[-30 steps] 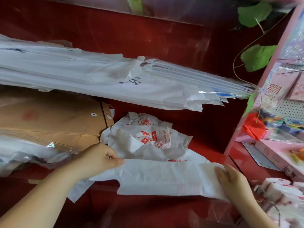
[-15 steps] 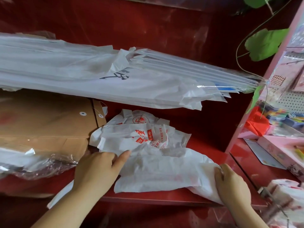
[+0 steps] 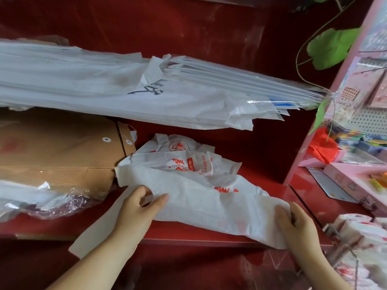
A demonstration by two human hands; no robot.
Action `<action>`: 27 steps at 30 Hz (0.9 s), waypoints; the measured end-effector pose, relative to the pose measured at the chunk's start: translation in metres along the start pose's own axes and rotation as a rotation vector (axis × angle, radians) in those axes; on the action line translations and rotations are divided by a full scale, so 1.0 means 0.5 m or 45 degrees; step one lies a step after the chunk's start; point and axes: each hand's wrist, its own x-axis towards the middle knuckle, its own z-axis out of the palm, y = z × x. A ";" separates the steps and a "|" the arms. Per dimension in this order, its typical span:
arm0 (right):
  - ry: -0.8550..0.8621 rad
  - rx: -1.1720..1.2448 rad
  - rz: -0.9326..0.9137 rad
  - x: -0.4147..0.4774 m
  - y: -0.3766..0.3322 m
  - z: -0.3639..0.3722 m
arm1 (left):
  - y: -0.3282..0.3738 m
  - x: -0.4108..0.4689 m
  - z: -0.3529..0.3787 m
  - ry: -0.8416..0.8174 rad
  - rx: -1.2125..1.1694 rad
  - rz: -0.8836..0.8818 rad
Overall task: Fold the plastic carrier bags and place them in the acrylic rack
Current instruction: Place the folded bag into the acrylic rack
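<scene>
Red shelf (image 3: pixel 184 232) is bearing a bag (image 3: pixel 209 208), judged limp and slippery; left hand (image 3: pixel 138 208) and right hand (image 3: pixel 297 225) are pinching its ends.

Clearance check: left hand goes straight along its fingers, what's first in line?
The white plastic carrier bag that the left hand pinches; behind it, probably the crumpled red-printed white bags. Depth unclear.

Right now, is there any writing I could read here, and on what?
Crumpled carrier bags: red characters and a round emblem, too blurred to quote.
Bag being folded: red print, half hidden in a crease.
Long white bundle: a black handwritten mark, illegible.
Nothing reads clearly.
</scene>
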 end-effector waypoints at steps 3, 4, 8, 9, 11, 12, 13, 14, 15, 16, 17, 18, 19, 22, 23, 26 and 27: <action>-0.026 0.095 0.019 -0.004 -0.002 -0.008 | 0.000 0.004 0.002 0.042 -0.084 0.054; -0.015 0.127 0.024 -0.006 -0.003 -0.011 | -0.001 0.005 0.003 0.064 -0.070 0.065; 0.033 0.221 0.068 -0.010 -0.008 -0.011 | 0.006 0.004 0.013 0.217 0.011 0.079; 0.056 0.227 0.082 -0.011 -0.009 -0.007 | 0.007 0.003 0.017 0.245 0.034 0.089; 0.109 0.191 0.069 -0.012 -0.009 0.002 | 0.010 0.000 0.027 0.265 0.076 0.107; 0.125 0.154 0.054 -0.010 -0.007 0.006 | 0.010 -0.001 0.031 0.275 0.107 0.106; 0.124 0.115 0.049 -0.008 -0.004 0.010 | 0.007 0.001 0.036 0.284 0.146 0.087; 0.104 0.067 0.053 -0.005 0.000 0.013 | 0.003 0.003 0.039 0.294 0.187 0.057; 0.072 -0.004 0.058 -0.002 0.002 0.015 | -0.003 0.008 0.041 0.309 0.235 0.030; 0.034 -0.105 0.057 0.001 0.004 0.017 | -0.008 0.012 0.040 0.315 0.282 0.002; -0.012 -0.233 0.041 0.004 0.004 0.019 | -0.016 0.017 0.038 0.307 0.322 -0.024; -0.070 -0.384 0.023 0.007 0.003 0.021 | -0.025 0.022 0.036 0.283 0.370 -0.035; -0.134 -0.555 0.009 0.011 0.000 0.023 | -0.033 0.025 0.033 0.257 0.434 -0.038; -0.259 -0.889 -0.023 0.026 -0.010 0.030 | -0.043 0.033 0.024 0.194 0.667 -0.079; -0.271 -0.918 -0.022 0.030 -0.012 0.032 | -0.043 0.036 0.022 0.175 0.742 -0.110; -0.236 -0.750 0.006 0.038 -0.010 0.023 | -0.041 0.043 0.018 0.124 0.843 -0.163; -0.182 -0.615 -0.019 0.041 -0.007 0.017 | -0.042 0.044 0.018 0.121 0.821 -0.167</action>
